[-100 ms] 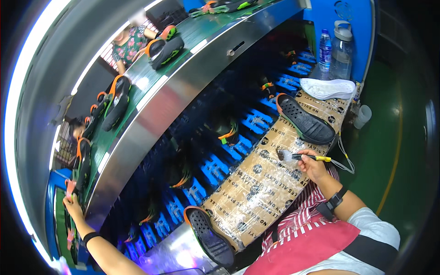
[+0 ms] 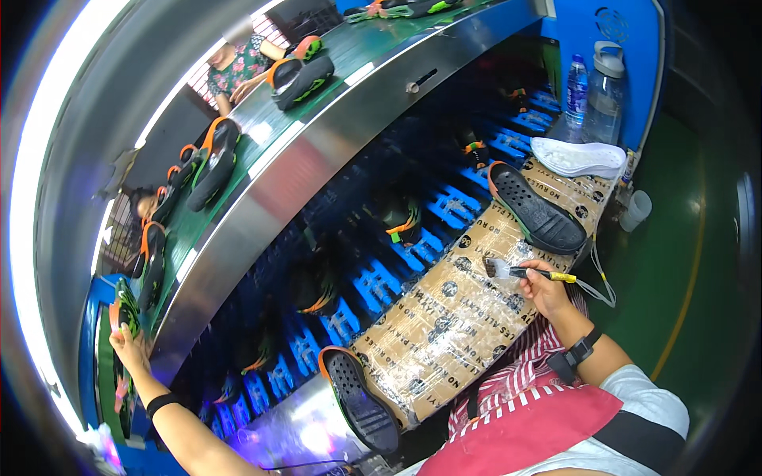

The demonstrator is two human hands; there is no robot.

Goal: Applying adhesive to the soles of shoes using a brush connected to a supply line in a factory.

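Observation:
At the far left, my left hand [image 2: 128, 351] grips a green and orange shoe part [image 2: 122, 309] at the end of the conveyor. My right hand [image 2: 546, 287] is closed around the black handle of a flat brush [image 2: 500, 268], its bristles over the wrapped cardboard surface [image 2: 432, 341]. A thin tube trails from the brush's yellow end. Beyond the brush lies a black sole with an orange edge [image 2: 540, 213]. Another such sole [image 2: 361, 401] rests at the near end of the cardboard.
The green conveyor belt [image 2: 252, 136] carries several black and orange shoe parts. Blue racks [image 2: 373, 285] stand in a dark recess below it. At the back right are a white sole [image 2: 578, 157], two bottles [image 2: 603, 99] and a plastic cup [image 2: 635, 210]. A person [image 2: 238, 71] sits across the belt.
The shoe part in my left hand has tipped up, showing more of its green side. The whole view has shifted slightly. My right hand keeps hold of the brush in about the same place.

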